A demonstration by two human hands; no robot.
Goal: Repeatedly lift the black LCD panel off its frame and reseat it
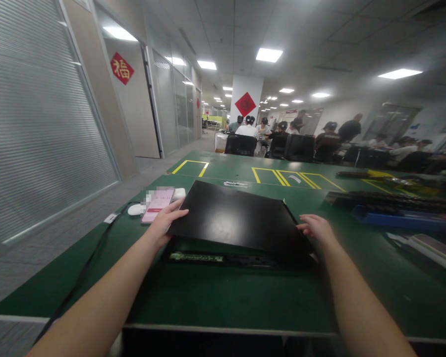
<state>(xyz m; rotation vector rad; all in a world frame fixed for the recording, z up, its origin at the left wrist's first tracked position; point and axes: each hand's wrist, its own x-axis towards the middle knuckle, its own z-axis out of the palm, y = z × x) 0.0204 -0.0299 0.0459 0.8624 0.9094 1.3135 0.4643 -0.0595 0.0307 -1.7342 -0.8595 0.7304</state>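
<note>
We have a black panel (230, 218) in front of us, at a tilt above the near part of the desk (245, 302). Our left hand (167, 220) is closed on its left edge, the thumb laid on top and the other fingers at the side and underneath. Our right hand (317, 229) is half curled at the opposite edge, fingertips against it; it is hard to tell from here whether they grip the panel or only touch its side. Just below the panel's near edge we see a narrow green circuit board (196, 257) in a dark strip, towards the left end.

Beside our left hand lies a phone (158, 206) with a lit pink screen, and next to it a white rounded thing (135, 209). A black cord (87, 265) runs down the left side of the desk. Beyond the panel we see a small packet (235, 184) and yellow tape outlines (204, 169). Over to the right, well apart from our hands, there is a blue tray (394, 218). Farther back, people sit near black chairs (241, 145), and a red diamond sign (245, 104) hangs on a white pillar (248, 84).
</note>
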